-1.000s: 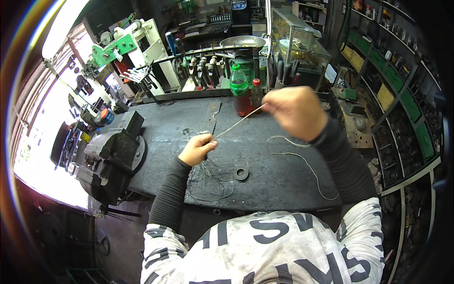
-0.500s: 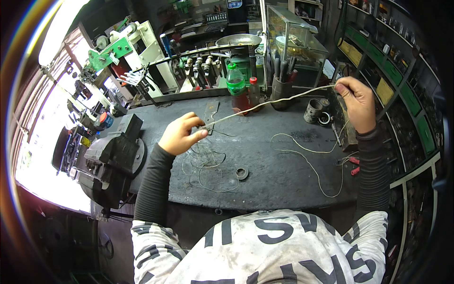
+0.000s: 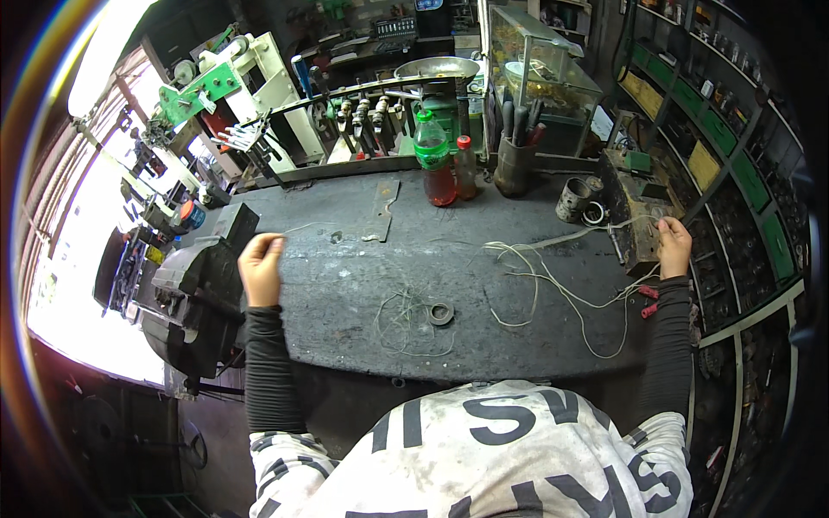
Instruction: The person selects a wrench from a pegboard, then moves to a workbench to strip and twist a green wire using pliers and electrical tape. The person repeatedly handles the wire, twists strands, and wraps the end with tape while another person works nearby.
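Out at the left of the bench, my left hand is closed in a pinch by the vise. A faint thin strand of wire trails from its fingertips over the bench top. At the right, my right hand pinches the end of a pale cord. Loose loops of that cord spread across the bench toward red-handled pliers. A tangle of fine wire lies near the bench's front edge, beside a dark roll of tape.
A green-labelled bottle of red liquid and a smaller red-capped bottle stand at the back. Near them are a holder with files and a metal cylinder. A flat metal strip lies on the bench.
My hands have moved apart and come down, the left one leftward. The cord stretched between them has left the left hand and now lies in slack loops at the right.
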